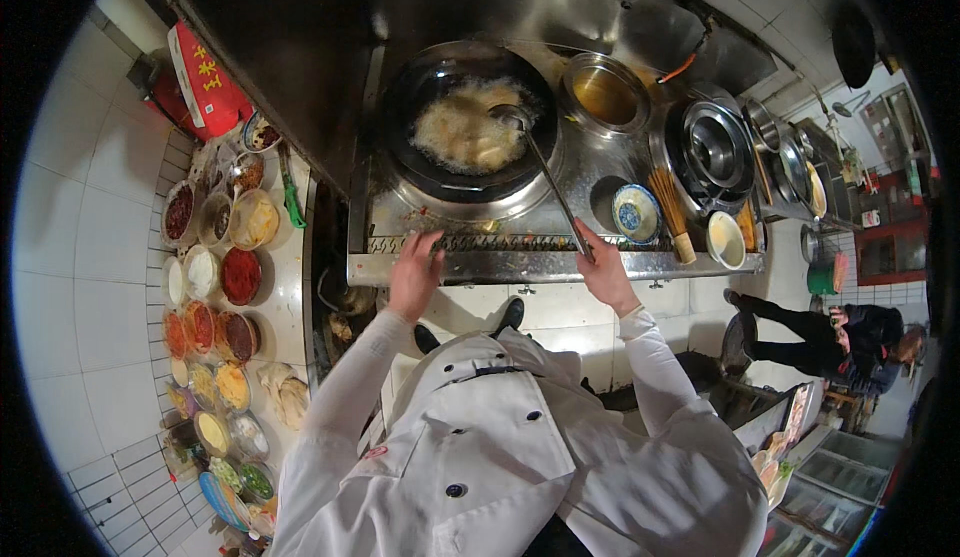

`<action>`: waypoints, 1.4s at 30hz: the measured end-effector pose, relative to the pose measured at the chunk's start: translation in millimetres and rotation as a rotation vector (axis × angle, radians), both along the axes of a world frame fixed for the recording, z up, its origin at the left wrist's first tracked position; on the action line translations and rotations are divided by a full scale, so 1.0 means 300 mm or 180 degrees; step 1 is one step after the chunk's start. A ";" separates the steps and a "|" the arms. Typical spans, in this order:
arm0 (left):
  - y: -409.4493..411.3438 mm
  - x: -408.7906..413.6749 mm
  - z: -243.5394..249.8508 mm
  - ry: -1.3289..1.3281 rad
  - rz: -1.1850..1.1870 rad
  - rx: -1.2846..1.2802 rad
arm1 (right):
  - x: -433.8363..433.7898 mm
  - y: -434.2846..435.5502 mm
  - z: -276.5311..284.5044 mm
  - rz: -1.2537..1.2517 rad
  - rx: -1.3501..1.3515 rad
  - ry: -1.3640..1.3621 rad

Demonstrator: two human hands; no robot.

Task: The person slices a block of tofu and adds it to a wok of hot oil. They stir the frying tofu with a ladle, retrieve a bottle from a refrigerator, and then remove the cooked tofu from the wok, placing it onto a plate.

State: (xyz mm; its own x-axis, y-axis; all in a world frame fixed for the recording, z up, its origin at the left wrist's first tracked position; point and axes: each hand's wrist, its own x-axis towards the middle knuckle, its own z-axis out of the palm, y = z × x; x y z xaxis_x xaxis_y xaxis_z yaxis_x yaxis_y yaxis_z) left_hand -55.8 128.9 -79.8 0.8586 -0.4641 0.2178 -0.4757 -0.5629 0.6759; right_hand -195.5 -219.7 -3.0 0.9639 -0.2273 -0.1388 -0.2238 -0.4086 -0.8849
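My right hand [604,270] grips the handle end of a long metal ladle [553,182], whose bowl dips into bubbling oil at the right side of a black wok [405,140]. Pale pieces of food [476,133] fry in the foaming oil. The wok sits on a round metal ring on the steel stove [600,159]. My left hand [416,275] is over the stove's front edge, fingers apart, holding nothing. A metal pot of yellowish liquid [606,97] stands to the right of the wok.
Right on the stove are a patterned bowl [637,214], a bamboo brush [671,208], a cream bowl [725,240] and nested metal bowls [710,148]. Seasoning bowls [241,275] crowd the left counter, near a green-handled utensil [291,193]. Another person [832,339] stands far right.
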 end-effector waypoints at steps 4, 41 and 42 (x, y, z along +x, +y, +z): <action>-0.256 0.220 0.074 -0.0697 -0.0348 0.0319 | -0.048 0.027 0.013 -0.0002 -0.0739 -0.0449; -0.382 0.314 0.027 -0.0076 -0.0487 0.0623 | 0.271 -0.026 -0.078 0.0288 -0.2145 0.0321; -0.361 0.269 0.045 0.0000 -0.0327 0.0305 | 0.263 -0.010 -0.077 0.0175 -0.2031 0.0200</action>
